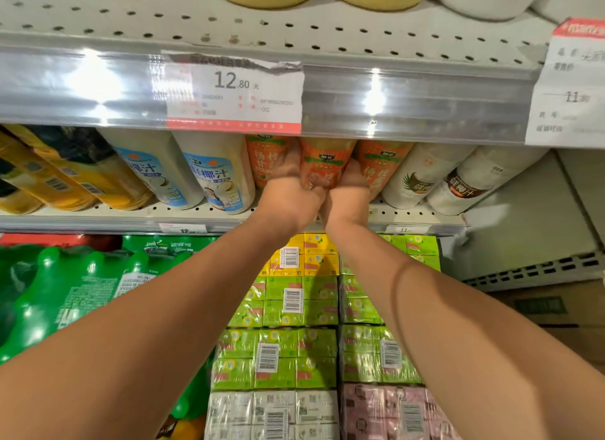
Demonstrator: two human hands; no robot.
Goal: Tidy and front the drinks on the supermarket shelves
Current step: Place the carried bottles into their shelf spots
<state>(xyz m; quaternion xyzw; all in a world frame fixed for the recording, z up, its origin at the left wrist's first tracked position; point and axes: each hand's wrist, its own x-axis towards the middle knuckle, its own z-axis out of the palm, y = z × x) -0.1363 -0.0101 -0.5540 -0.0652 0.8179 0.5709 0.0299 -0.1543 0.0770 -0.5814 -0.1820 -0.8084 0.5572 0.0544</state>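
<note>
Both bare forearms reach up from the bottom edge toward the middle shelf (98,210). Under them sit shrink-wrapped packs of small drink cartons (288,308), yellow on top, green below, white and pink lowest, each with a white barcode sticker; their print is too small to read. Green soda bottles (65,295) in plastic wrap stand to the left, with a Sprite logo on the wrap.

On the middle shelf, the left hand (288,191) and right hand (348,191) meet around the middle orange bottle (322,164), fingers curled on either side of its lower body. It stands between two more orange bottles whose labels show the characters 杨枝甘露. Left of these are two white bottles with blue labels (212,177) reading 椰汁, then yellow-and-black bottles (65,177). Right of them stand two white bottles with dark coconut labels (458,181), also reading 椰汁.

On the shelf edge above, a price tag (234,92) reads 12.80 元, with the barcode number 6978560290292 and CCC. Another tag (569,96) at the far right shows 11.
</note>
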